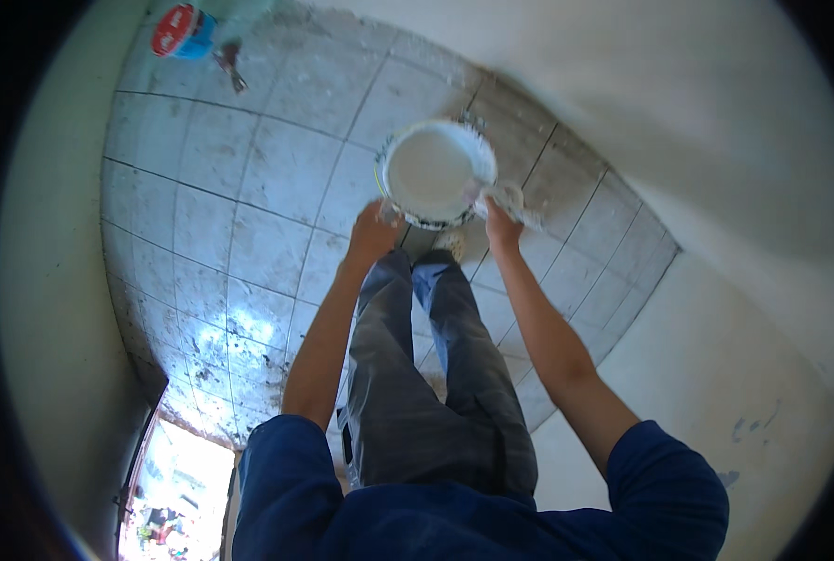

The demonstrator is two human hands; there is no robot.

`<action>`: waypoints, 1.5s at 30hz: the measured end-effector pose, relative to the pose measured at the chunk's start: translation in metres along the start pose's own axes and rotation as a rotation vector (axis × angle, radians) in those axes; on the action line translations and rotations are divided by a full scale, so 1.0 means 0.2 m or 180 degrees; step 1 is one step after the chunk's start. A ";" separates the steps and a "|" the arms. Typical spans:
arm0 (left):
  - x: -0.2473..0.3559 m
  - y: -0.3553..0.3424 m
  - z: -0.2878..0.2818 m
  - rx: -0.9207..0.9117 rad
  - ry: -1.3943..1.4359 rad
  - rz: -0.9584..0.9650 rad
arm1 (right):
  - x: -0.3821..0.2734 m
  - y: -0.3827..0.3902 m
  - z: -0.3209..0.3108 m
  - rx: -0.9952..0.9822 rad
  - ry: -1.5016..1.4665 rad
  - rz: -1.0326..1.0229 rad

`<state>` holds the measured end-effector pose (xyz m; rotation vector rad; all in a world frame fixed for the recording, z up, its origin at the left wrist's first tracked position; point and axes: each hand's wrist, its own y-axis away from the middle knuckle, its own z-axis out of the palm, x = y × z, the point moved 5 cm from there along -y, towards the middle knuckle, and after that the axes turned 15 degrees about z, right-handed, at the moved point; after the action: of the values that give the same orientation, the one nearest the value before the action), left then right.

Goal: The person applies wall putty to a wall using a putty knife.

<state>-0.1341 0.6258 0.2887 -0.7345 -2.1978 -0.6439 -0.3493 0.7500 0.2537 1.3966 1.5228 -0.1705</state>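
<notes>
A round bucket [484,157] with splattered sides holds a pale, off-white liquid [430,171], in front of my legs. My left hand [376,231] is closed beside its near left rim. A small greyish piece shows at those fingertips, but whether it is a tool or part of the bucket I cannot make out. At the right rim, my right hand [502,227] grips a white-smeared tool [507,197]. That tool reaches across the bucket's edge, and its exact kind is not clear.
Stained grey tiles [286,168] cover the floor. A blue tub with a red lid [175,30] stands at the far left, with a dirty brush-like tool [231,65] lying near it. Pale walls [697,122] rise on both sides. A bright doorway [178,486] opens at lower left.
</notes>
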 end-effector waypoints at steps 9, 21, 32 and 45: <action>-0.41 -0.06 0.51 -0.0168 0.0072 -0.0435 | 0.49 -0.34 0.63 -0.0767 0.1210 -0.1348; -0.32 0.06 0.26 -0.0231 0.0003 -0.0290 | 0.42 -0.30 0.62 -0.0378 0.1263 -0.0652; 0.37 0.04 -0.82 0.0301 0.1071 0.0017 | -0.48 0.12 0.10 -0.0893 -0.3573 0.1407; 0.71 -0.38 -2.10 -0.0036 0.0337 0.1893 | -1.31 0.54 -0.04 0.0106 -0.4800 0.0605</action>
<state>-0.0680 0.3499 0.6374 -1.2571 -1.7488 -0.3757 -0.3173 0.6166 0.5014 0.9314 0.1273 -0.8869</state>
